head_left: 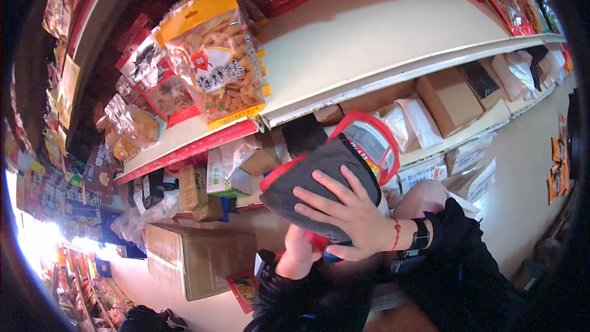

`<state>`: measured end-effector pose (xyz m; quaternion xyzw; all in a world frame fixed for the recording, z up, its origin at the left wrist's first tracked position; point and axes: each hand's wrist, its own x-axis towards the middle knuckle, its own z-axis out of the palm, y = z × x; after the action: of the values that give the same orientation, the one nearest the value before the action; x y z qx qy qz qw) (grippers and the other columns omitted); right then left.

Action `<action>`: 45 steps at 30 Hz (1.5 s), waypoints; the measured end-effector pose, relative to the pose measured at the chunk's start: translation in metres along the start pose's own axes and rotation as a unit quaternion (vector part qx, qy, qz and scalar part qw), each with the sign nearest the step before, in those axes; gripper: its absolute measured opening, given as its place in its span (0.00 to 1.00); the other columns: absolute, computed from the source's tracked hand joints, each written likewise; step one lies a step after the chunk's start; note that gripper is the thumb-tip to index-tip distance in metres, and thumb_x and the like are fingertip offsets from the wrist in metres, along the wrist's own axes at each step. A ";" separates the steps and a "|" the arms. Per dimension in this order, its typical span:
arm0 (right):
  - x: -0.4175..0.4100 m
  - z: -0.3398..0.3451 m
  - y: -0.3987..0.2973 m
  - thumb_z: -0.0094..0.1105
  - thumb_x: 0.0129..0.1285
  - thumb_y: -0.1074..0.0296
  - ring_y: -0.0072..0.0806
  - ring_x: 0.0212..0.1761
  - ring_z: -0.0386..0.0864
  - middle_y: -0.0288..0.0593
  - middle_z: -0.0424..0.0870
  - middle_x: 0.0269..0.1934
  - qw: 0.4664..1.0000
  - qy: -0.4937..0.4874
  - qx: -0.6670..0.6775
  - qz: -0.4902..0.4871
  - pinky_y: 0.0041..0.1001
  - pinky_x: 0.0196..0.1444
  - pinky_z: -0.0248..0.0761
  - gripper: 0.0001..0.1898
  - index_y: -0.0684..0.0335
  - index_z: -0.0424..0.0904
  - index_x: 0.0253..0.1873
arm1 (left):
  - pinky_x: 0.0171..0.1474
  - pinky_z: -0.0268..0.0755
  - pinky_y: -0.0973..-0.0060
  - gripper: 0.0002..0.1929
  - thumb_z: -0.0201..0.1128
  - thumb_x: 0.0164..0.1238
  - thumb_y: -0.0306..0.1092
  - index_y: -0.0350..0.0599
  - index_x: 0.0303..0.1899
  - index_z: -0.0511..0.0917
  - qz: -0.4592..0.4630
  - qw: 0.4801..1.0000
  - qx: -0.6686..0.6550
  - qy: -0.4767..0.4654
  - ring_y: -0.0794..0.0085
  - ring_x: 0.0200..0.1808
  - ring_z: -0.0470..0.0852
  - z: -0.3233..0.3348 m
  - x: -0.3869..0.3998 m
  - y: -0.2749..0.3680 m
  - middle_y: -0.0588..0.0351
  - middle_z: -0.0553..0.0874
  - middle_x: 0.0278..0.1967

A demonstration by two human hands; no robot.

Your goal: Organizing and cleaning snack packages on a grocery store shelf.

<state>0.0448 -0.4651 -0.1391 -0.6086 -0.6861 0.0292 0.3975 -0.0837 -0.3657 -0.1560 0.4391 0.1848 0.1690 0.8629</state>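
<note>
In front of the shelf, a red-edged plastic packet with a printed grey panel is held tilted. A dark grey cloth covers most of its near face. My right hand lies on the cloth with fingers spread, pressing it against the packet. Below, my left hand grips the packet's lower end; its fingers are partly hidden behind packet and cloth. A small blue piece shows by my right thumb.
A white shelf carries bagged snacks, including a large yellow-topped bag at left. Cardboard boxes and white packets fill the lower shelf. A large carton and a red packet lie on the floor.
</note>
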 end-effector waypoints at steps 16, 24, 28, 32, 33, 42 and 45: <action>-0.054 0.037 0.048 0.55 0.59 0.46 0.42 0.66 0.62 0.50 0.63 0.66 0.570 0.229 0.726 0.310 0.36 0.67 0.55 0.38 0.67 0.59 0.66 | 0.67 0.57 0.62 0.35 0.46 0.70 0.23 0.46 0.72 0.37 0.011 0.868 0.256 -0.425 0.63 0.73 0.46 0.040 0.014 0.010 0.53 0.35 0.73; -0.056 0.044 0.035 0.57 0.60 0.48 0.38 0.64 0.65 0.48 0.64 0.64 0.537 0.195 0.768 0.290 0.35 0.64 0.59 0.35 0.67 0.60 0.65 | 0.66 0.59 0.59 0.27 0.52 0.67 0.29 0.43 0.67 0.56 0.224 0.734 0.490 -0.414 0.56 0.70 0.56 0.054 0.000 0.028 0.48 0.51 0.71; -0.049 0.062 0.030 0.57 0.60 0.50 0.36 0.63 0.66 0.47 0.65 0.64 0.486 0.177 0.805 0.290 0.35 0.62 0.61 0.34 0.67 0.61 0.65 | 0.65 0.56 0.53 0.33 0.60 0.62 0.40 0.44 0.67 0.58 0.240 0.524 0.816 -0.037 0.43 0.70 0.52 0.041 0.009 0.023 0.41 0.51 0.70; -0.054 0.060 0.030 0.58 0.61 0.51 0.34 0.62 0.67 0.46 0.66 0.63 0.472 0.195 0.821 0.255 0.35 0.61 0.63 0.33 0.67 0.62 0.64 | 0.64 0.57 0.51 0.43 0.66 0.56 0.46 0.37 0.68 0.53 0.239 0.591 0.770 0.011 0.39 0.68 0.52 0.011 0.038 0.008 0.37 0.52 0.68; -0.057 0.057 0.030 0.58 0.61 0.52 0.34 0.62 0.68 0.46 0.66 0.63 0.478 0.202 0.820 0.241 0.35 0.60 0.64 0.32 0.67 0.62 0.64 | 0.63 0.58 0.51 0.46 0.68 0.54 0.48 0.34 0.67 0.50 0.240 0.645 0.725 0.044 0.38 0.67 0.55 0.006 0.041 0.006 0.34 0.54 0.67; -0.050 0.024 0.015 0.58 0.63 0.58 0.26 0.53 0.74 0.42 0.75 0.56 0.828 0.240 0.350 0.368 0.31 0.54 0.69 0.24 0.69 0.69 0.58 | 0.56 0.68 0.61 0.49 0.70 0.52 0.47 0.29 0.66 0.47 0.199 0.801 0.559 0.083 0.43 0.54 0.75 0.016 0.053 0.015 0.31 0.73 0.53; -0.045 -0.003 0.028 0.58 0.62 0.64 0.25 0.49 0.77 0.40 0.80 0.49 0.728 0.329 0.378 0.468 0.28 0.52 0.70 0.21 0.70 0.71 0.56 | 0.60 0.65 0.62 0.50 0.70 0.53 0.44 0.32 0.68 0.44 0.093 0.915 0.392 -0.010 0.53 0.61 0.69 0.001 0.052 0.019 0.37 0.66 0.61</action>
<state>0.0668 -0.4973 -0.1748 -0.6232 -0.0733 0.2665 0.7316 -0.0398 -0.3322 -0.1487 0.7594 0.1855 0.1581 0.6033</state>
